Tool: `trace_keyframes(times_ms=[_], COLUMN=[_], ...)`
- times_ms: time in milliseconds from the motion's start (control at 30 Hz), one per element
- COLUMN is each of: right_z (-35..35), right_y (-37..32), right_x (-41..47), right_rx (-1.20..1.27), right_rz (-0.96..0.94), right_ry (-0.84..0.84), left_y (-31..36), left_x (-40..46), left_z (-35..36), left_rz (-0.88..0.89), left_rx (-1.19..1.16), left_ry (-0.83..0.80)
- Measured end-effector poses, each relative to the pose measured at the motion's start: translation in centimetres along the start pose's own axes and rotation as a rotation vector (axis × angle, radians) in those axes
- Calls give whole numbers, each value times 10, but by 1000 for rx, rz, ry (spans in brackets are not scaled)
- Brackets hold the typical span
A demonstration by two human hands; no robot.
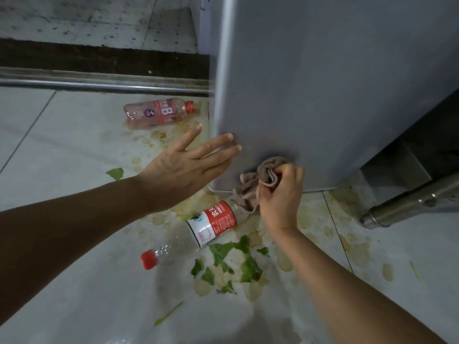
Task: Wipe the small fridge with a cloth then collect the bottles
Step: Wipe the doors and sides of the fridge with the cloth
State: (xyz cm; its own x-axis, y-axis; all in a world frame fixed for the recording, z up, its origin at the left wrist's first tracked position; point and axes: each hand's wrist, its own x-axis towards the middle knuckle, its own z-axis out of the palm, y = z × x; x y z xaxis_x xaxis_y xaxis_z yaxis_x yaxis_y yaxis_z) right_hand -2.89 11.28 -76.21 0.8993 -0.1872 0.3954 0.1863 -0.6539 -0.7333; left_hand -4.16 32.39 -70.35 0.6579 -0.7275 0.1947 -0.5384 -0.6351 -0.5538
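- Your right hand [279, 194] pinches the bunched cloth [258, 181] against the small fridge [323, 83], low on its grey side.
- Your left hand [183, 167], fingers spread, rests flat beside it.
- Two bottles (both red-capped) lie on the floor [62, 145]: the clear bottle [196, 232] below your hands, the pink bottle [159, 114] near the fridge corner.

The grey fridge side [335, 83] I'm leaning on looks like smooth painted metal with a dull satin sheen; the crumpled brownish rag [258, 180] is soft, nubby cloth; both clear bottles, the red-labelled one [198, 232] and the pink-labelled one [159, 114], are thin glossy plastic; the pale floor tiles [62, 145] are shiny glazed, though blotched with stains; the round bar [409, 204] is brushed steel.
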Motion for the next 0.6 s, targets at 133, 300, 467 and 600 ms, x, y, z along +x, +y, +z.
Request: trace_keyframes(times_ms=[133,300,467,600], right_z=[-25,-50,-70,-80], right_y=[-13,-21,-13,-1], right_x=[10,23,20,13], right_rx=[75,36,-42,-95], right_rz=[-16,-62,-36,-9], right_ry=[56,28,-71,-140], left_y=[17,48,85,103], left_x=[-7,-11,-4,-2], left_z=[-9,-5,9,18], left_rz=[-71,-315,-438,-458], left_rx=[-93,-435,-605,-558], left_ry=[-91,-300,-532,-630])
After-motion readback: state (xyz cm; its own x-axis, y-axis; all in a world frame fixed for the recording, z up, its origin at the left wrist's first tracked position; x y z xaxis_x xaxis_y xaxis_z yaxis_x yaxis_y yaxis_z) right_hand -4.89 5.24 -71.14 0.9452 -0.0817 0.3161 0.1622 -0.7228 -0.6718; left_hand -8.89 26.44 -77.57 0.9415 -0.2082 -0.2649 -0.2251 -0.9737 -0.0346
